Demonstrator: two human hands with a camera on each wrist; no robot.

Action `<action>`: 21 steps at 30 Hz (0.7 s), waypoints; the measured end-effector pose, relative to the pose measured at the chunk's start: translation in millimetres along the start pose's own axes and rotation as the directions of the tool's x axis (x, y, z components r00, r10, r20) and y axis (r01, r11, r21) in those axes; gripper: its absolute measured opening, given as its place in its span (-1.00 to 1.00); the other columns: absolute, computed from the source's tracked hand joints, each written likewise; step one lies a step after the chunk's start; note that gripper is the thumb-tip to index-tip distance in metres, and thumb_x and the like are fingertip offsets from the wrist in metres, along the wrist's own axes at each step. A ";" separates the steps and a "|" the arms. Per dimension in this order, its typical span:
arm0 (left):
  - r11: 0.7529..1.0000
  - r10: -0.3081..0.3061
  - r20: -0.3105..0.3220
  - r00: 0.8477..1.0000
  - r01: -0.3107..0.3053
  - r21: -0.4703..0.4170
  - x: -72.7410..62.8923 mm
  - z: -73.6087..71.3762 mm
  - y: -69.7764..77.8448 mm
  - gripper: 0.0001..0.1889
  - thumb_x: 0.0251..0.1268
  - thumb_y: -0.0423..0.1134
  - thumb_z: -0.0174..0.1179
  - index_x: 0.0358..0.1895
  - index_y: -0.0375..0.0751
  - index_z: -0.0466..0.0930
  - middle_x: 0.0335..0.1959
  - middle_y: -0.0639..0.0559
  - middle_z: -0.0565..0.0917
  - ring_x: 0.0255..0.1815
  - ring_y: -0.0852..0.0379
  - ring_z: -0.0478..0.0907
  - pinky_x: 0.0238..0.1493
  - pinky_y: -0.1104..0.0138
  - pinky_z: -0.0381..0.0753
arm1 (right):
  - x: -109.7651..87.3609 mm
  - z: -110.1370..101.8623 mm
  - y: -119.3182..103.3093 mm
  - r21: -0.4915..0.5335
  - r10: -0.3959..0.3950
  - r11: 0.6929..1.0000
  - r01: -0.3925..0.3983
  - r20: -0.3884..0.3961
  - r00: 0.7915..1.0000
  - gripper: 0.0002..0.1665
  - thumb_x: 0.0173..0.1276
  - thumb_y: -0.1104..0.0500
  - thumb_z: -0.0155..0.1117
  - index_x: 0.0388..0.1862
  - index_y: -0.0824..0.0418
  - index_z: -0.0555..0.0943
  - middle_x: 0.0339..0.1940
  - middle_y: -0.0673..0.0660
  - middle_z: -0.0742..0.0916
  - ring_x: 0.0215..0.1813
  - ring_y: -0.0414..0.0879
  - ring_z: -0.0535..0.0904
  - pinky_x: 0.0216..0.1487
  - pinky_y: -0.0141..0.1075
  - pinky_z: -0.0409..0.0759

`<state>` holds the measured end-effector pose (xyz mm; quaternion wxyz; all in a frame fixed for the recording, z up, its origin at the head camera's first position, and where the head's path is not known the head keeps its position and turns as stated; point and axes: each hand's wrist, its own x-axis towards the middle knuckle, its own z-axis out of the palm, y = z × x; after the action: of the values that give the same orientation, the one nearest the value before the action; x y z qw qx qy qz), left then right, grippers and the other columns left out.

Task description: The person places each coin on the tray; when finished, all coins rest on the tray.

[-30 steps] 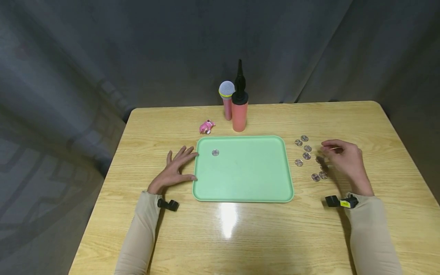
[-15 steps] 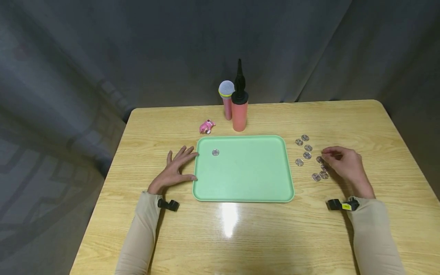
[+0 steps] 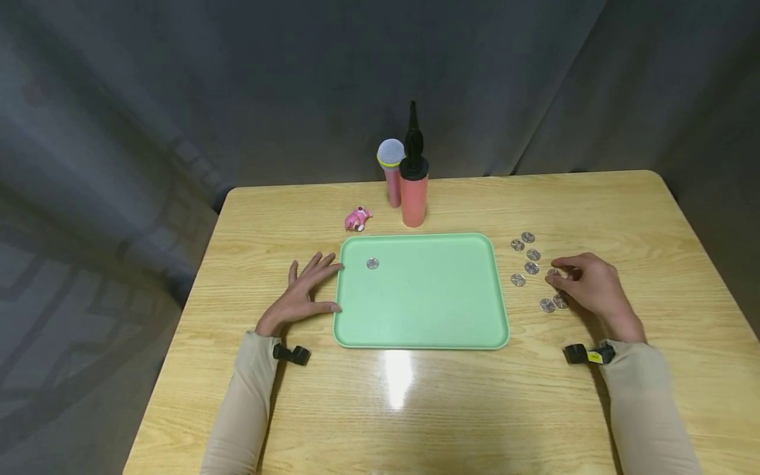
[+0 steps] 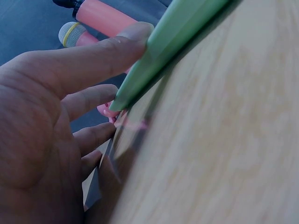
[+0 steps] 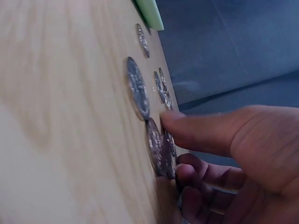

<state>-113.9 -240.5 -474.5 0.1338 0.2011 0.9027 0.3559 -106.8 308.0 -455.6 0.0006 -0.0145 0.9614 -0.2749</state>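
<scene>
- Straddling a coin (image 3: 553, 272) between the tray (image 3: 421, 290) and the counter's (image 3: 647, 224) right edge, the right hand (image 3: 594, 288) is parting its fingers.
- Left hand (image 3: 299, 295), fingers spread, is touching the tray's left edge.
- Rim-pinching is probably suiting best.

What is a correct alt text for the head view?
A person's right hand is among silver coins on a wooden table; the left hand touches a green tray holding one coin. Behind it are a microphone, pink cylinder and pink toy.
</scene>
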 end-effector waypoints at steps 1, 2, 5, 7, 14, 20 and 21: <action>1.000 0.000 0.000 1.000 0.000 -0.001 -0.1 0.0 0.1 -0.09 0.07 -0.02 0.49 0.53 0.03 0.26 0.66 -0.12 0.06 0.72 -0.18 -0.28 0.52 -0.26 -0.70 | 0.1 0.4 -0.3 -0.006 -0.009 1.000 0.009 -0.008 1.000 -0.65 0.31 0.20 0.42 -0.03 0.43 0.70 -0.23 0.38 0.67 -0.29 0.08 0.59 -0.28 -0.19 0.50; 1.000 0.000 0.000 1.000 0.000 0.000 -0.1 0.0 0.1 -0.09 0.07 -0.02 0.49 0.53 0.03 0.26 0.66 -0.12 0.06 0.72 -0.18 -0.28 0.52 -0.26 -0.69 | 0.2 0.9 -0.5 -0.010 -0.015 1.000 0.015 -0.015 1.000 -0.67 0.32 0.23 0.40 -0.04 0.44 0.70 -0.21 0.41 0.67 -0.26 0.14 0.61 -0.25 -0.09 0.51; 1.000 -0.002 0.000 1.000 0.002 0.002 0.0 -0.1 -0.3 -0.09 0.08 -0.02 0.49 0.53 0.03 0.26 0.66 -0.12 0.06 0.72 -0.18 -0.28 0.52 -0.26 -0.69 | 0.3 2.2 -1.3 -0.018 -0.012 1.000 0.011 -0.038 0.999 -0.72 0.34 0.30 0.35 -0.05 0.47 0.69 -0.14 0.48 0.67 -0.14 0.29 0.62 -0.10 0.15 0.51; 1.000 -0.004 0.002 1.000 0.004 0.001 0.2 -0.2 -0.4 -0.09 0.08 -0.02 0.49 0.53 0.04 0.26 0.66 -0.11 0.06 0.72 -0.17 -0.28 0.52 -0.26 -0.69 | 0.2 2.4 -1.9 -0.026 -0.007 1.000 0.005 -0.051 0.999 -0.74 0.35 0.34 0.32 -0.04 0.49 0.68 -0.11 0.51 0.66 -0.09 0.34 0.60 -0.06 0.22 0.47; 1.000 -0.006 0.006 1.000 0.006 0.004 1.1 0.0 -0.6 -0.09 0.08 -0.01 0.49 0.54 0.04 0.25 0.66 -0.10 0.06 0.72 -0.17 -0.28 0.52 -0.27 -0.68 | -0.6 0.7 -3.0 -0.069 0.009 0.998 -0.012 -0.054 0.999 -0.76 0.37 0.39 0.26 -0.03 0.49 0.67 -0.04 0.55 0.62 0.00 0.46 0.55 0.01 0.33 0.48; 1.000 -0.002 0.003 1.000 0.002 0.003 0.4 -0.2 -0.5 -0.09 0.08 -0.01 0.49 0.53 0.05 0.26 0.66 -0.10 0.06 0.72 -0.18 -0.27 0.52 -0.27 -0.69 | -1.4 -0.6 -2.8 -0.079 0.011 0.997 -0.013 -0.026 1.000 -0.77 0.37 0.41 0.25 -0.03 0.47 0.65 -0.07 0.55 0.61 -0.04 0.44 0.55 -0.10 0.28 0.50; 1.000 -0.001 0.002 1.000 0.001 0.001 0.2 -0.2 -0.4 -0.09 0.08 -0.01 0.49 0.53 0.04 0.26 0.66 -0.11 0.06 0.72 -0.18 -0.27 0.52 -0.27 -0.69 | -1.3 -0.5 -3.1 -0.079 0.011 0.997 -0.013 -0.024 1.000 -0.78 0.37 0.41 0.24 -0.03 0.47 0.65 -0.09 0.54 0.62 -0.06 0.42 0.56 -0.12 0.26 0.51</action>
<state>-114.2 -240.8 -474.6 0.1350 0.2010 0.9030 0.3550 -105.4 305.7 -453.6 -0.0098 -0.0056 0.9715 -0.2370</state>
